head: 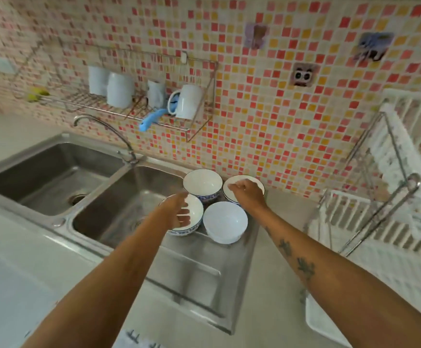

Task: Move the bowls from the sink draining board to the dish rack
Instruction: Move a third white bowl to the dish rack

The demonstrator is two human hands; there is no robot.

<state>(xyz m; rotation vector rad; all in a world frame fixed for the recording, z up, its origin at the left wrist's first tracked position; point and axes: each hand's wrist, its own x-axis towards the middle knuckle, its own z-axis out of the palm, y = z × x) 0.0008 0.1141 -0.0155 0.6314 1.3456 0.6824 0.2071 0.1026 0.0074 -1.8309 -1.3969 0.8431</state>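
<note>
Bowls [225,221] upright; left hand [178,209], right hand [247,193] reaching over.

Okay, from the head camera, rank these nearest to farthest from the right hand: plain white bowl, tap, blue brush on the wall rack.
From the right hand:
1. Plain white bowl, just below it on the draining board.
2. Tap, left, behind the sinks.
3. Blue brush, up on the wall rack; close to call with the tap.

both arms stretched forward, left hand [179,209] fingers spread loosely, right hand [247,193] palm down, fingers curled

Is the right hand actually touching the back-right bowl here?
Cannot tell. In the head view the right hand overlaps the back-right bowl at its rim, but motion blur hides whether the fingers make contact or hover above.
</note>
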